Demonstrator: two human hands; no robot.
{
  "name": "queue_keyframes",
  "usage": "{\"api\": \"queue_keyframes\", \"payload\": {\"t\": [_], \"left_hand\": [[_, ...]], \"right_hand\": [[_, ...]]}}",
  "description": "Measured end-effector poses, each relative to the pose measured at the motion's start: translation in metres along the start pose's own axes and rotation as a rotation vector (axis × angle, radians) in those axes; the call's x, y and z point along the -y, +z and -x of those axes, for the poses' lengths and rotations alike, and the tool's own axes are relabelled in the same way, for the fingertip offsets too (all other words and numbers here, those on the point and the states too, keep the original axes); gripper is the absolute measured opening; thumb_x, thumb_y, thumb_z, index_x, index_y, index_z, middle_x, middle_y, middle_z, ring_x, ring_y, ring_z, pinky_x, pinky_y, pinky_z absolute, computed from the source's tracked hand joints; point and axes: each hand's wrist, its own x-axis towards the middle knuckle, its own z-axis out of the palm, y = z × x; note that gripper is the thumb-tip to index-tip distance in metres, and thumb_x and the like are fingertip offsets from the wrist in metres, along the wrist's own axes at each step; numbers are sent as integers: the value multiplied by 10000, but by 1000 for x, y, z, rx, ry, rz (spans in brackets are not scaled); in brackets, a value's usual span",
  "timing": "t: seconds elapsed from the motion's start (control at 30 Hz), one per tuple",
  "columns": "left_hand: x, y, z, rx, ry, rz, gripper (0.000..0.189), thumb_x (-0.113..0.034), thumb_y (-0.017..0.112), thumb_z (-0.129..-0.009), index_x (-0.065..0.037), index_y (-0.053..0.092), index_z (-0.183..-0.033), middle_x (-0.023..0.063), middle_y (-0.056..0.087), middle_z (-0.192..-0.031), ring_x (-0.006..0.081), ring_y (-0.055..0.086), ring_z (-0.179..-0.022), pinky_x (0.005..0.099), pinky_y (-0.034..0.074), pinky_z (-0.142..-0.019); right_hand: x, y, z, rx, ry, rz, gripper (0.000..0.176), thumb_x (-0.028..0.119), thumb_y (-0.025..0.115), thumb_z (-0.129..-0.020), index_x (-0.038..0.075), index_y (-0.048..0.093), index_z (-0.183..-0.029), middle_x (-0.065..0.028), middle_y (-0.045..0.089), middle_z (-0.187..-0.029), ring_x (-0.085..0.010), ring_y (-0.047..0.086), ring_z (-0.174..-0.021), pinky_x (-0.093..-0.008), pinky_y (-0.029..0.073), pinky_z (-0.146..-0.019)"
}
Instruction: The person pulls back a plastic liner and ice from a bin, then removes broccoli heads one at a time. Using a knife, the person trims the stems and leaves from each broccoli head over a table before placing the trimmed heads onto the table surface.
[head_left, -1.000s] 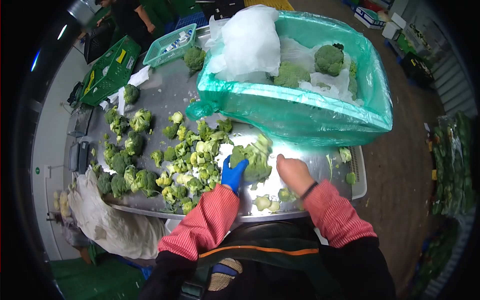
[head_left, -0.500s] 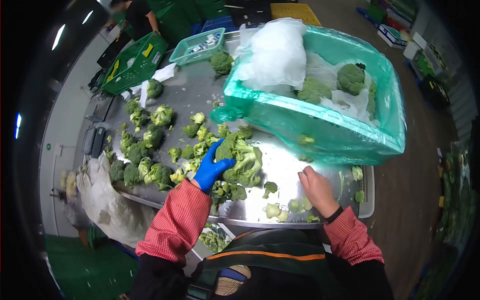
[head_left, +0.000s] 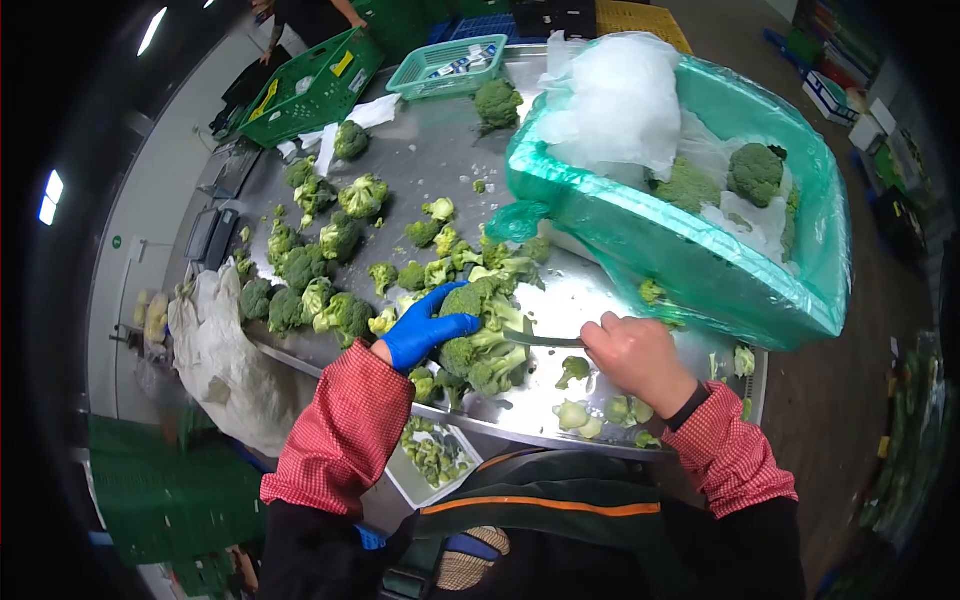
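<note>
My left hand, in a blue glove, is closed around a head of broccoli on the metal table. The stem side of the broccoli faces right. My right hand, bare with a dark band at the wrist, grips a knife; its handle is hidden in the fist. The curved blade points left, its tip at the broccoli's stems. Loose broccoli florets lie just beyond my left hand. Cut stem pieces and a small floret lie below the knife.
A crate lined with green plastic holds broccoli heads and white wrap at the right. More florets cover the table's left. Behind are a small green basket and a large green crate, with a person beside it. A white bin stands below the table edge.
My right hand has moved up and left, bringing the knife blade into view at the broccoli stems. The head of broccoli has spread apart in my left hand. The whole view has shifted.
</note>
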Motion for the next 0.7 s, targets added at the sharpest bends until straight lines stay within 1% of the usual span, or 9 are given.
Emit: {"api": "queue_keyframes", "payload": {"t": [0.23, 0.33, 0.37, 0.43, 0.5, 0.53, 0.57, 0.6, 0.7], "left_hand": [[-31, -6, 27, -41, -232, -142, 828, -313, 769, -777, -68, 348, -1447, 145, 551, -1284, 221, 570, -1131, 342, 470, -948], [10, -29, 15, -91, -38, -223, 856, -330, 779, -762, -70, 342, -1450, 149, 530, -1303, 226, 544, -1164, 357, 465, -961], [13, -38, 18, -90, -25, -274, 851, -330, 774, -767, -71, 340, -1451, 150, 526, -1307, 224, 542, -1165, 362, 463, -967], [20, -53, 22, -94, 6, -369, 841, -329, 763, -777, -72, 335, -1453, 152, 518, -1316, 221, 538, -1167, 372, 458, -979], [36, -50, 22, -77, 68, 34, 796, -289, 743, -792, -66, 347, -1446, 150, 517, -1321, 228, 542, -1167, 383, 452, -990], [37, -50, 20, -72, 112, 234, 775, -269, 734, -800, -64, 353, -1443, 148, 517, -1323, 231, 544, -1167, 389, 450, -996], [36, -52, 20, 32, 107, 405, 684, -248, 675, -831, -50, 386, -1419, 144, 529, -1316, 252, 564, -1153, 401, 453, -997], [52, -68, 17, 99, -18, 516, 639, -271, 628, -846, -46, 405, -1401, 147, 537, -1317, 292, 571, -1160, 421, 455, -1006], [60, -64, 11, 192, -62, 893, 630, -352, 577, -868, -44, 412, -1393, 179, 516, -1348, 334, 554, -1189, 472, 451, -1012]], "right_hand": [[9, 24, -18, 48, 83, 1, 78, 134, 606, -805, 107, 540, -772, -75, 521, -632, -240, 591, -521, -359, 442, -435], [-9, 61, -10, 213, 322, 98, 76, 131, 578, -833, 75, 564, -883, -130, 612, -698, -293, 640, -589, -412, 484, -473], [-24, 70, 1, 152, 506, -136, 136, 187, 541, -912, 55, 571, -924, -161, 642, -721, -344, 639, -634, -458, 495, -549], [-18, 58, -7, 129, 530, -220, 176, 222, 524, -936, 52, 566, -921, -165, 648, -729, -356, 636, -654, -468, 494, -586], [15, 59, -17, 27, 472, -504, 193, 241, 521, -947, 56, 575, -934, -161, 650, -737, -354, 642, -685, -455, 492, -612], [27, 40, -32, 110, 574, -762, 228, 265, 560, -929, 62, 587, -1029, -164, 650, -741, -344, 649, -675, -421, 501, -619], [31, 38, -38, 100, 596, -868, 301, 285, 601, -902, 64, 574, -1104, -161, 657, -778, -329, 658, -703, -406, 503, -635], [35, 37, -42, 92, 618, -974, 395, 305, 642, -876, 66, 561, -1180, -158, 665, -815, -314, 667, -732, -391, 505, -652], [35, 18, -59, 128, 520, -922, 599, 344, 720, -805, 81, 506, -1299, -163, 658, -1034, -294, 661, -872, -381, 509, -737]]}}
